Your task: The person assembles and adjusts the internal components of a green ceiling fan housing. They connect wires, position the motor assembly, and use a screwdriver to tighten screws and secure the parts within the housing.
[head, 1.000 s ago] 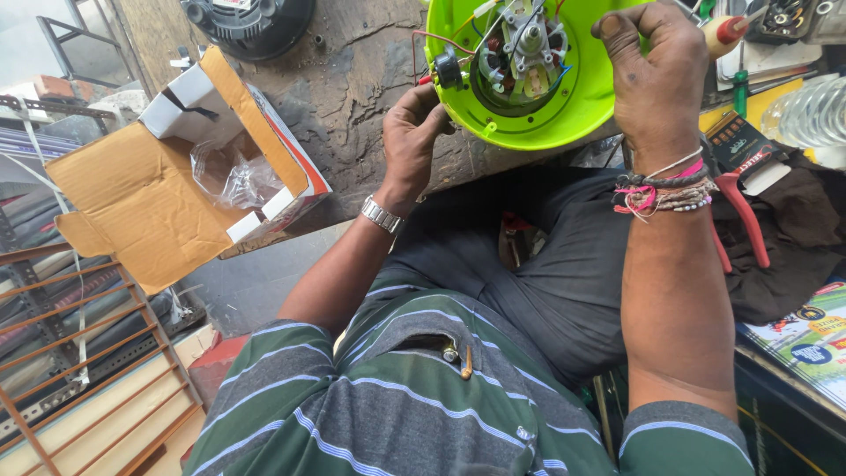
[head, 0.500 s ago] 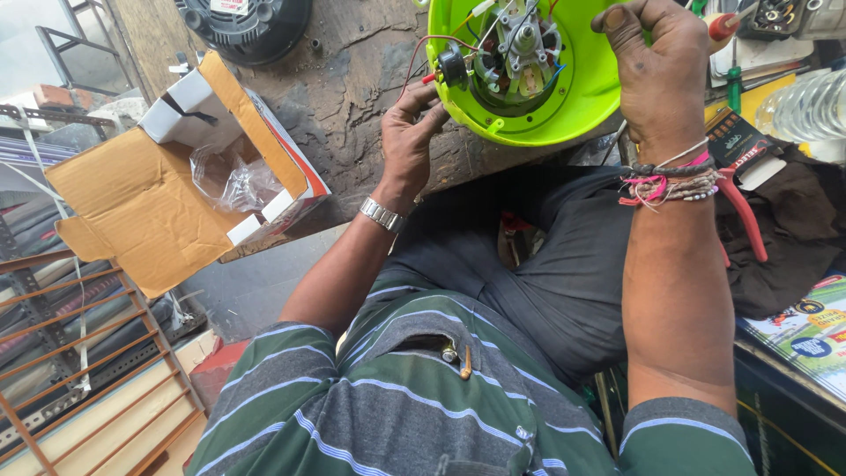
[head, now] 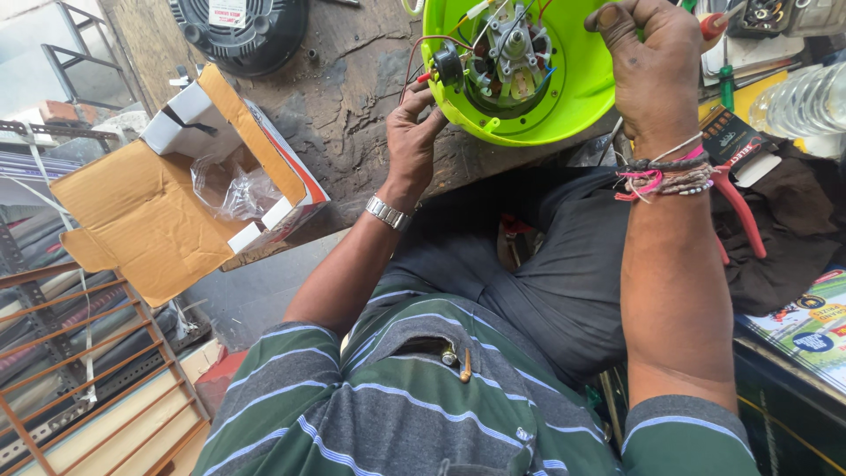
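Compared with the frame one second earlier, the lime-green housing (head: 564, 97) sits slightly higher and closer to the top edge of the frame; both hands have kept their stations on it.

**Position of parts.** The housing lies open side up at the upper centre of the frame, resting on the near edge of the worn bench (head: 352, 115). Its exposed motor (head: 509, 53) and loose wires are visible inside the bowl.

**Hands.** The right hand (head: 648, 66) is clamped over the housing's right rim, fingers curled on it. The left hand (head: 412, 132) is at the left rim, fingertips pinched at the small black component (head: 449, 63) where the red wire (head: 421, 78) joins. The exact grip there is too small to tell.

**Step in hand.** Judged from the layout, the wiring at the left rim is being fitted or checked while the right hand steadies the shell.

**Next move.** It would call for a fine fingertip hold on the component, with the housing kept from rotating.

**Surroundings.** An open cardboard box (head: 176, 203) with a clear plastic bag lies at the left. A black round part (head: 238, 31) sits at the upper left. Red-handled pliers (head: 736, 207) rest beside the right forearm.
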